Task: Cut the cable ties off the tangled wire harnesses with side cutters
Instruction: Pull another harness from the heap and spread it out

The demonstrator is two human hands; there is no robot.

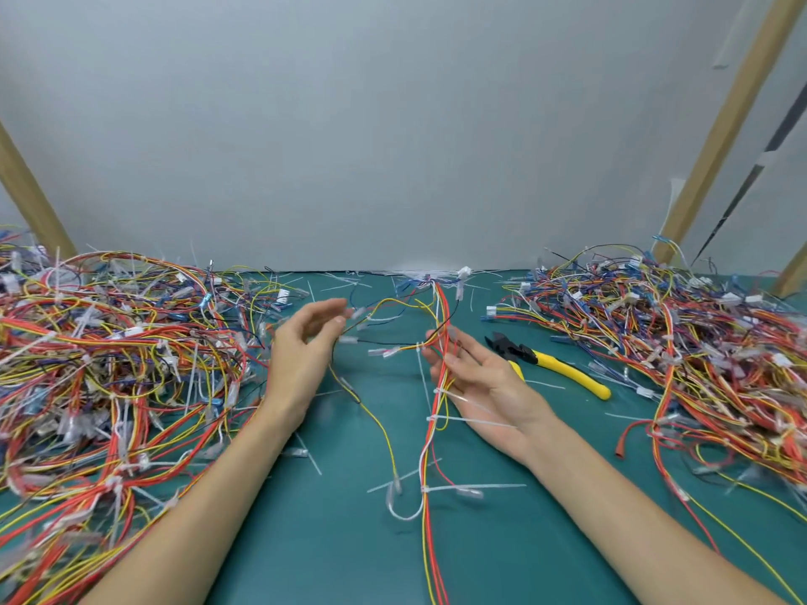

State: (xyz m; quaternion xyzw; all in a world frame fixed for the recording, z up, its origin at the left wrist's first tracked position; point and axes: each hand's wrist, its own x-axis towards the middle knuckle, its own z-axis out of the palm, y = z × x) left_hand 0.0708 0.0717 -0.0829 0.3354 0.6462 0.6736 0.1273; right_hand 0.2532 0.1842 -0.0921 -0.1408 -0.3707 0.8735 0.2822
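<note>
Head view: left hand wide, fingers relaxed; right hand wide, palm-up under the cable-tied harness; side cutters lie untouched at its 3 o'clock.

pale grey wall, teal tabletop, slanted wooden struts.

Bare forearms, bare left hand, right hand
</note>
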